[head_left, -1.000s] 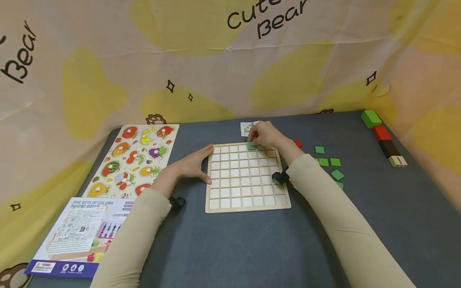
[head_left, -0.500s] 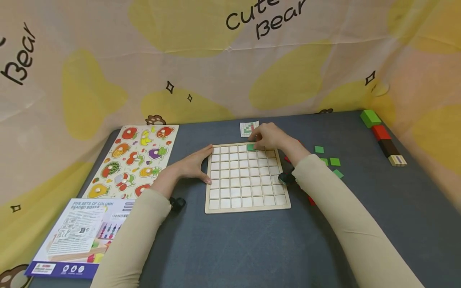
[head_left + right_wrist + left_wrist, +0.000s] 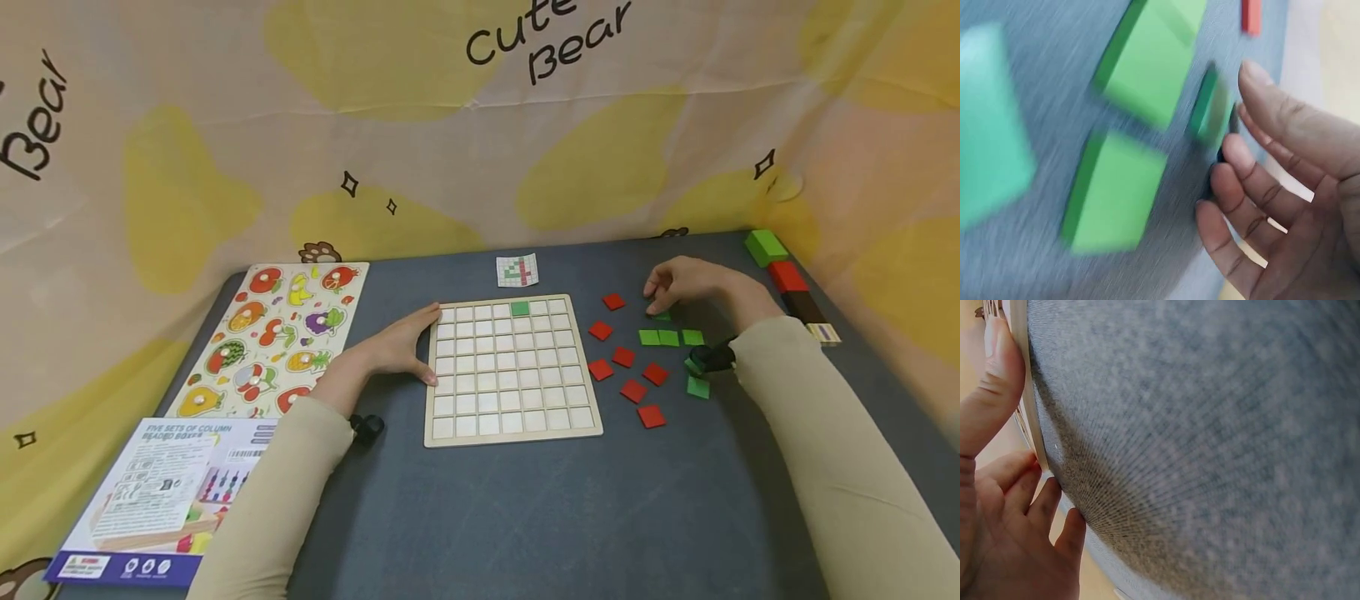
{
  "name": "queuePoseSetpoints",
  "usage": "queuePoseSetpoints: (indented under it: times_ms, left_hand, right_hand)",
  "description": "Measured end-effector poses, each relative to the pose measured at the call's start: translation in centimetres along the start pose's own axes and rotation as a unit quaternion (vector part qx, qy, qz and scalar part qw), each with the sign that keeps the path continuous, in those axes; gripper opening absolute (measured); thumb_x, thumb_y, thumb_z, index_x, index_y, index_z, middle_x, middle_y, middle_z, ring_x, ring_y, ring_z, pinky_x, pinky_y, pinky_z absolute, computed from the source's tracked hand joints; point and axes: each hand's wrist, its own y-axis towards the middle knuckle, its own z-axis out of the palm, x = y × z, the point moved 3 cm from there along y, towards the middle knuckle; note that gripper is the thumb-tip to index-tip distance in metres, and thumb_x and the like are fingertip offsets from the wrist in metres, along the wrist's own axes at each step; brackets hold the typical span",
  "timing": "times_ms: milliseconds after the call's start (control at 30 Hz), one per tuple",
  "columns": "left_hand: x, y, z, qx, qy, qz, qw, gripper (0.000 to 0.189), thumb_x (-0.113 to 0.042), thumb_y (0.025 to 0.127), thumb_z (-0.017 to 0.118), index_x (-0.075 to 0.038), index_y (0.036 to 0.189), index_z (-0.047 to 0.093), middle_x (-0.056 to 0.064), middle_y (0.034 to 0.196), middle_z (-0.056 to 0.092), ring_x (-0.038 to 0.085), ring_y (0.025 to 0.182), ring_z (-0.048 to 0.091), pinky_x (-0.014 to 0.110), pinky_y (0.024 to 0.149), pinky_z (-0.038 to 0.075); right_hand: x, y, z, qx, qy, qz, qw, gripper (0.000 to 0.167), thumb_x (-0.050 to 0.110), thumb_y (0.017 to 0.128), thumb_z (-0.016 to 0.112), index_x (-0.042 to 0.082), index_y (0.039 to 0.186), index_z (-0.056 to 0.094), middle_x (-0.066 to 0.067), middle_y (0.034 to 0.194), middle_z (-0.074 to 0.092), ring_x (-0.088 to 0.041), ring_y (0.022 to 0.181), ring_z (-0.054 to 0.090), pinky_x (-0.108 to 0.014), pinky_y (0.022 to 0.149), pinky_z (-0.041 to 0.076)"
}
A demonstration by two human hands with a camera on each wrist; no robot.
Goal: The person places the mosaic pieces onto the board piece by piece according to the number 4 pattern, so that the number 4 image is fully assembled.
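Observation:
A wooden grid board (image 3: 517,440) lies flat on the dark table, with one green square tile (image 3: 520,308) in its top row. Along the board's left edge rests my left hand (image 3: 393,346), thumb and fingertips touching the frame. My right hand (image 3: 690,283) hovers over a loose green tile (image 3: 661,317), partly hidden beneath it. In the right wrist view that tile (image 3: 1210,109) lies close to the fingertips, with a gap between it and the thumb. A row of green tiles (image 3: 669,337) and several red tiles (image 3: 633,391) are scattered right of the board.
Behind the board lies a small pattern card (image 3: 517,270). Colored blocks (image 3: 787,277) line the table's right side. A fruit puzzle board (image 3: 277,333) and a printed box (image 3: 161,500) occupy the left. A printed cloth (image 3: 465,150) hangs at the back.
My right hand has let go of the green tile in the board's top row and moved right to the loose green tiles. The left hand has stayed at the board's edge.

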Motion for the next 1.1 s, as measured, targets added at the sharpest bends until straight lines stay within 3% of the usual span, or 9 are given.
queuePoseSetpoints:
  times_ms: [100,200,533,767,933,1100]
  left_hand:
    - [-0.1,-0.1,0.0,-0.001,0.0,0.0,1.0,0.118,-0.024,0.07,0.09,0.002,0.157,0.016,0.017,0.168,0.008,0.037,0.156,0.01,0.053,0.126,0.016]
    - [-0.1,-0.2,-0.1,-0.001,0.003,-0.007,1.0,0.118,-0.025,0.07,0.09,0.001,0.158,0.015,0.016,0.168,0.007,0.036,0.156,0.01,0.053,0.126,0.016]
    - [0.3,-0.2,0.0,0.0,0.01,-0.018,0.9998,0.12,-0.029,0.071,0.089,-0.002,0.159,0.012,0.015,0.169,0.006,0.036,0.156,0.009,0.054,0.125,0.016]
    - [-0.2,-0.1,-0.1,0.007,0.013,-0.018,0.9997,0.118,-0.027,0.072,0.089,-0.002,0.159,0.013,0.013,0.169,0.005,0.034,0.157,0.009,0.052,0.126,0.017]
    - [-0.4,-0.1,-0.1,0.007,0.012,-0.018,0.9997,0.117,-0.028,0.072,0.089,-0.002,0.158,0.014,0.014,0.169,0.005,0.035,0.156,0.009,0.053,0.126,0.017]
    - [-0.3,-0.3,-0.2,0.005,0.01,-0.02,0.9997,0.116,-0.026,0.071,0.089,0.0,0.158,0.016,0.014,0.169,0.005,0.036,0.156,0.01,0.053,0.126,0.017]
  right_hand:
    - [-1.3,-0.6,-0.1,0.025,0.003,0.008,0.9997,0.038,0.016,0.085,0.077,-0.004,0.11,0.059,-0.002,0.079,0.058,-0.016,0.075,0.05,-0.029,0.069,0.041]
    - [-1.7,-0.7,-0.1,0.024,-0.013,0.002,0.9996,0.035,0.016,0.083,0.079,-0.002,0.108,0.062,-0.002,0.077,0.057,-0.015,0.073,0.05,-0.028,0.069,0.04]
    - [-0.6,-0.6,-0.5,-0.003,-0.069,-0.009,0.9976,0.025,0.018,0.079,0.083,0.003,0.089,0.065,-0.004,0.078,0.062,-0.018,0.075,0.052,-0.03,0.069,0.042]
    - [4.7,0.3,0.2,-0.056,-0.016,-0.055,0.9968,0.021,0.015,0.083,0.079,0.004,0.095,0.067,-0.007,0.081,0.067,-0.02,0.071,0.064,-0.032,0.067,0.051]
    - [9.8,2.5,2.9,-0.075,0.013,-0.115,0.9904,0.014,0.015,0.085,0.077,0.008,0.094,0.07,-0.006,0.08,0.069,-0.028,0.076,0.067,-0.036,0.071,0.054]
    - [14.0,4.6,6.1,-0.067,0.02,-0.159,0.9848,0.008,0.013,0.088,0.074,0.009,0.095,0.073,-0.006,0.083,0.072,-0.029,0.078,0.068,-0.03,0.069,0.053]
